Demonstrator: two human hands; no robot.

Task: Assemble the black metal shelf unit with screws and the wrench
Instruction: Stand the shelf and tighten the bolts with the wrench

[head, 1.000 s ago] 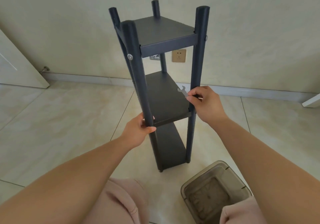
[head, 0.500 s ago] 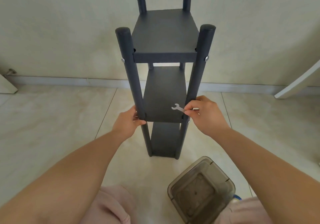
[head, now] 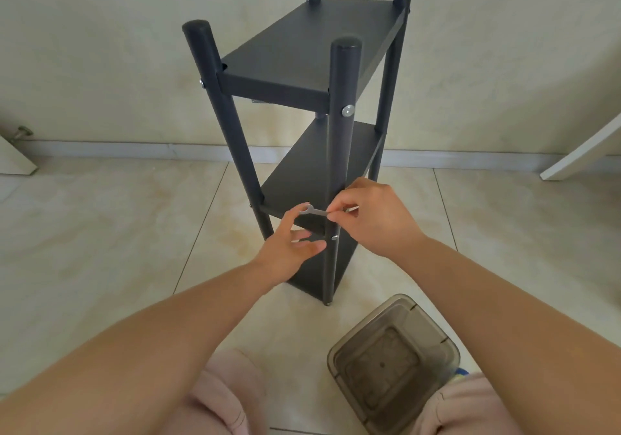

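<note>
A: What is seen nearest the camera?

B: Two knees in pink trousers (head: 218, 397) are seen at the bottom edge, and a smoky translucent plastic container (head: 393, 364) is set on the tiled floor (head: 100, 233) just beside the right knee.

A: And how are the hands placed?

B: A small flat silver wrench (head: 312, 212) is pinched at one end by the thumb and forefinger of the right hand (head: 373, 219), with its open jaw pointed left. The left hand (head: 292, 250) is held with fingers spread and relaxed just under the wrench; nothing is gripped by it.

A: Where is the shelf unit found?

B: The black metal shelf unit (head: 302, 65) is stood upright on the floor right behind the hands, a corner post turned toward the camera. A silver screw head (head: 348, 111) is seen on that post at the top shelf, another (head: 334, 237) lower down beside the left fingertips. Behind it a pale wall (head: 100, 48) and skirting board (head: 134, 149) are seen.
</note>
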